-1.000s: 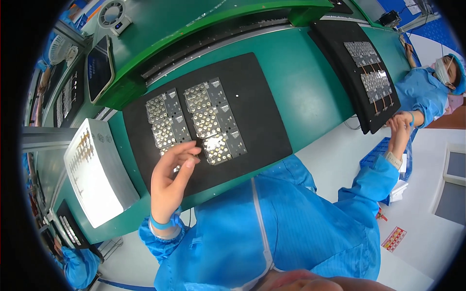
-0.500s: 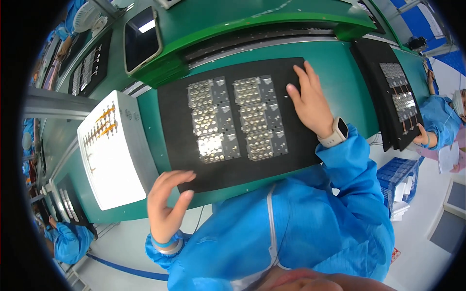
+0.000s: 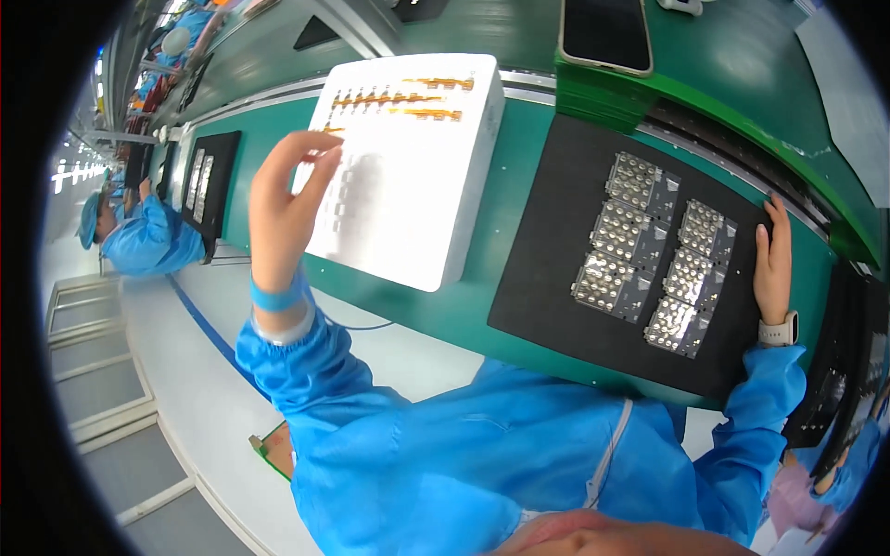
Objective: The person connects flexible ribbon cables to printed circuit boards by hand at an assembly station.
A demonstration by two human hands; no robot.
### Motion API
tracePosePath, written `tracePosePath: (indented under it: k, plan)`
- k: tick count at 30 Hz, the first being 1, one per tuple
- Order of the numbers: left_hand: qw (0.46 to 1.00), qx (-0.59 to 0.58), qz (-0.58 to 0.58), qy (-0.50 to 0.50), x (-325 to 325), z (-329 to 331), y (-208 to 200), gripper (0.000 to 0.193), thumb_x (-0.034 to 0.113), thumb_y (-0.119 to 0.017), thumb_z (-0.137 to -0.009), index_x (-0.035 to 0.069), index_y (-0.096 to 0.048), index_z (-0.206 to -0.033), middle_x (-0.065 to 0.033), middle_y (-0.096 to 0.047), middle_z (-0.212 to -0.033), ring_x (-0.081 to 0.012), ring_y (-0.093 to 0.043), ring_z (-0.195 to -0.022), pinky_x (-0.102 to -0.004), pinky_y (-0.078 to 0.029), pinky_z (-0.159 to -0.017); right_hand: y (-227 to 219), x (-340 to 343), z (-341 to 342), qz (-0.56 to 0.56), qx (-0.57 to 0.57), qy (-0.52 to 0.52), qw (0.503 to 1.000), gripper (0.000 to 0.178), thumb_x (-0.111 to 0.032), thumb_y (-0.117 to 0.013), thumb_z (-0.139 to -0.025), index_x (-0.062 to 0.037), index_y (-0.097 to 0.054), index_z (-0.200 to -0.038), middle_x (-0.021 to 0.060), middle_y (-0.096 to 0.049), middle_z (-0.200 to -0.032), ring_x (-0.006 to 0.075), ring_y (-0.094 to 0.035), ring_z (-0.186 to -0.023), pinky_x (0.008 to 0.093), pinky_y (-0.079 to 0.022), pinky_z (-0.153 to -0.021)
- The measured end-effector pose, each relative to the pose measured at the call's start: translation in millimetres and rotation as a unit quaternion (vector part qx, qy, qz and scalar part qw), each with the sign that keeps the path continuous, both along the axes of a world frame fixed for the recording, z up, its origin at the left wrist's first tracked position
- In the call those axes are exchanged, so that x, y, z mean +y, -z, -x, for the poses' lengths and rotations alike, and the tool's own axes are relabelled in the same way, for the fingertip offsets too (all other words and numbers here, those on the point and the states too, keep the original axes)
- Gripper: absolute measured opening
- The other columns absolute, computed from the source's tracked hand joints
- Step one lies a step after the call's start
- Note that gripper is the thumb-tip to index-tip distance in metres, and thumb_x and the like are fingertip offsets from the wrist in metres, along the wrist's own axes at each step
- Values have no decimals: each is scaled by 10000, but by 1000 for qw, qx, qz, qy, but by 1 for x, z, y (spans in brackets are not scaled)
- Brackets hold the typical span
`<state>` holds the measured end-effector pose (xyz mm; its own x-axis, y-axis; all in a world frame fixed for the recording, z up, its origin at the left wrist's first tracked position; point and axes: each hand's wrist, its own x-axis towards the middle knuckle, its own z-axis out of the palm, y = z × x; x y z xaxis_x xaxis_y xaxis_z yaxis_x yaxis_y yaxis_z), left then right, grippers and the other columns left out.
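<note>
My left hand (image 3: pixel 289 199) is over the left side of a white foam block (image 3: pixel 399 204), thumb and forefinger tips drawn together in a pinch. Whatever is between those tips is too small to make out. Orange flexible circuit strips (image 3: pixel 425 115) lie in rows along the block's far part, one close by the fingertips. My right hand (image 3: pixel 773 264) rests open, fingers stretched, at the right edge of a black mat (image 3: pixel 547 250). On that mat lie two columns of circuit boards (image 3: pixel 623 230) covered with round shiny metal domes.
A phone (image 3: pixel 606 35) lies on a green raised shelf (image 3: pixel 742 120) beyond the mat. Dark mats with boards (image 3: pixel 825 398) stand at the right. Co-workers in blue sit at the far left (image 3: pixel 148 232) and lower right. A board-like piece (image 3: pixel 278 449) shows below my left arm.
The view has swung left. My left hand has moved from the mat's near left corner to over the foam block. My right hand remains by the mat's right side.
</note>
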<state>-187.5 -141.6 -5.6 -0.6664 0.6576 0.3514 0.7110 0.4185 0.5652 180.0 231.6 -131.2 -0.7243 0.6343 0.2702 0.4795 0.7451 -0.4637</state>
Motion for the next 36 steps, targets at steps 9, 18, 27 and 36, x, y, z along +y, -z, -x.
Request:
tracePosePath:
  k: [9, 18, 27, 36]
  plan:
    - [962, 108, 172, 185, 49, 54, 19, 166, 79, -690, -798, 39, -579, -916, -100, -588, -959, -266, -526, -897, -326, -438, -812, -1, 4, 8, -9, -7, -9, 1000, 326, -146, -434, -972, 3, -483, -1258, 135, -400, -1418, 304, -366, -1322, 361, -285, -1082]
    - [963, -112, 189, 154, 67, 48, 14, 120, 63, -636, -863, 29, -555, -944, -10, -572, -870, -97, -491, -812, -236, -410, -741, -1, 2, 6, -5, 1, 0, 1000, 319, -150, -449, -967, -7, -492, -1249, 136, -416, -1407, 306, -377, -1315, 364, -294, -1076]
    - [987, -93, 75, 106, 67, 26, 6, 185, 27, -663, -808, 2, -567, -964, -32, -602, -821, -97, -541, -773, -235, -448, -708, -35, -9, 2, 14, 39, 7, 999, 293, -93, -562, -903, -17, -540, -1185, 121, -472, -1358, 294, -432, -1275, 355, -338, -1048]
    - [951, -133, -72, 270, 95, -117, -2, 201, -66, -689, -745, -10, -573, -898, -92, -605, -844, -164, -557, -749, -272, -439, -678, -67, -109, 43, 654, 183, -132, 722, 343, -278, -449, -982, 27, -559, -1095, 149, -633, -1016, 216, -625, -930, 302, -505, -798]
